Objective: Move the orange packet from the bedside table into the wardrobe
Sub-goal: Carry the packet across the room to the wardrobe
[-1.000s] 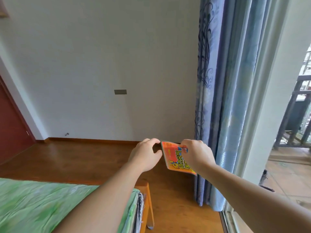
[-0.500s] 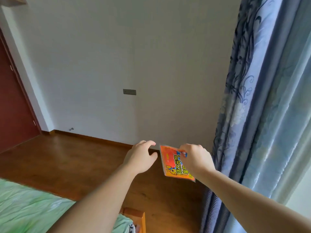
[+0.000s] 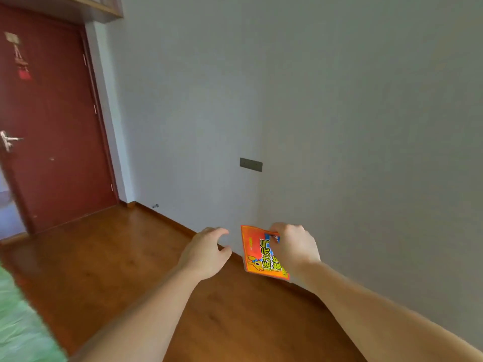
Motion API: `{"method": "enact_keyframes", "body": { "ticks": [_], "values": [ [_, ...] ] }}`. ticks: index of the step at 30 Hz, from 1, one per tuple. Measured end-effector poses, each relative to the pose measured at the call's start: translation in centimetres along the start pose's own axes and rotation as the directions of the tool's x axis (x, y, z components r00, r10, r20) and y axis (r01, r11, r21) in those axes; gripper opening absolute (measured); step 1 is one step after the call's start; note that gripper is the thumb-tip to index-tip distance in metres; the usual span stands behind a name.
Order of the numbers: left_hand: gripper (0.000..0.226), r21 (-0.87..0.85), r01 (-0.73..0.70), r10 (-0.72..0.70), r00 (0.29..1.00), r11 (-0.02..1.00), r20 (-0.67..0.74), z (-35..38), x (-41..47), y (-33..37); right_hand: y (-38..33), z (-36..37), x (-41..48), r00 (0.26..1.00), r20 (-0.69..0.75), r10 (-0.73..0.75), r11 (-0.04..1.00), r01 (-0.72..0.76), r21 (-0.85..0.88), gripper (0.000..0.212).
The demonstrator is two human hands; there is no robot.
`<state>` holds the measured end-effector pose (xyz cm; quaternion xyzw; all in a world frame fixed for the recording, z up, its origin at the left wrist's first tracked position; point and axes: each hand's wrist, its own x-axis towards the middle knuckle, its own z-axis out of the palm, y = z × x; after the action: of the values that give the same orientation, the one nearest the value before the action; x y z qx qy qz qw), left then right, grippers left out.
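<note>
- Two bare arms reach out from the bottom of the frame toward the middle.
- The right hand [image 3: 294, 248] is pinching the orange packet [image 3: 258, 253] by its upper right part, with the fingers curled over the edge.
- The orange packet is in the air, low in the middle of the frame, in front of the spot where the wall meets the floor. It hangs a bit tilted, with its picture side facing the camera. It has yellow letters, some blue, and a small yellow cartoon animal near its bottom.
- The left hand [image 3: 205, 253] is just to the left of the packet and is not touching it. Its fingers are loosely bent and apart, and it holds nothing.
- A big pale wall [image 3: 339, 113] fills the upper right and middle of the frame.
- A small dark plate [image 3: 251, 164] sits on the wall, above the hands.
- A dark red door [image 3: 52, 126] stands at the left of the frame. It has a silver handle [image 3: 7, 141] on its left edge and a red hanging decoration [image 3: 19, 61] near its top.
- A wooden floor [image 3: 104, 257] runs across the lower part of the frame, with a wooden strip along the bottom of the wall.
- A tiny dark thing sits low on the wall near the floor, right of the door. It is too small to tell what it is.
- A green bed cover [image 3: 21, 327] shows in the lower left corner. It looks blurry.
</note>
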<state>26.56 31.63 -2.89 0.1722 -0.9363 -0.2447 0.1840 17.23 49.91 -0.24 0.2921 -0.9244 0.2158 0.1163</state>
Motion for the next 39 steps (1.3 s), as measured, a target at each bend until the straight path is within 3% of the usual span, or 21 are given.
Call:
{"method": "enact_keyframes", "body": {
  "ticks": [11, 19, 29, 34, 39],
  "values": [
    [0.046, 0.045, 0.331, -0.325, 0.941, 0.943, -0.097, 4.8, 17.4, -6.4, 1.8, 9.9, 24.1, 0.940, 0.042, -0.337, 0.931, 0.327, 0.164, 0.015],
    [0.047, 0.139, 0.504, -0.482, 0.861, 0.853, -0.164, 4.7, 27.5, -8.9, 1.0, 16.4, 37.0, 0.830, 0.108, -0.547, 0.822, 0.509, 0.255, 0.015],
    [0.049, 0.075, 0.718, -0.664, 0.674, 0.692, -0.325, -1.2, 30.4, -23.7, -13.2, 27.4, 46.5, 0.642, 0.204, -0.739, 0.663, 0.641, 0.387, 0.014],
    [0.047, -0.004, 0.733, -0.679, 0.628, 0.680, -0.380, -5.0, 34.8, -34.9, -24.1, 34.9, 52.1, 0.576, 0.234, -0.783, 0.619, 0.687, 0.382, 0.019],
    [0.050, 0.033, 0.755, -0.675, 0.605, 0.655, -0.423, -12.1, 38.1, -44.4, -36.4, 39.8, 57.7, 0.528, 0.253, -0.811, 0.585, 0.710, 0.392, 0.020]
  ]
}}
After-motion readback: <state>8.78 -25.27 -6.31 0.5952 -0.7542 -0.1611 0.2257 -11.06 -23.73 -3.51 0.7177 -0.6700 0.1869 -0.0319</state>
